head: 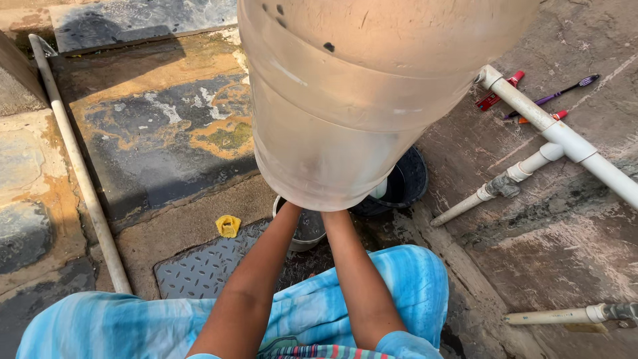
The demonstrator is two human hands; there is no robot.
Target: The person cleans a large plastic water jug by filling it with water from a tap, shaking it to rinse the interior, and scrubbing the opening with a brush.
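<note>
Head view: big translucent jug (345, 93), close to camera, above steel pot (307, 229) and black basin (402, 183). Both forearms reaching under jug; hands and fingers hidden behind it, grip not discernible. White pipes (558, 136) right; yellow scrap (228, 225) on floor.

big jug (345, 100): cloudy see-through, dark spots | cloth (399, 286): blue and white streaks | pipes (565, 139): white | scrap (228, 225): yellow | tub (407, 183): black | floor (166, 126): grey with orange patches
</note>
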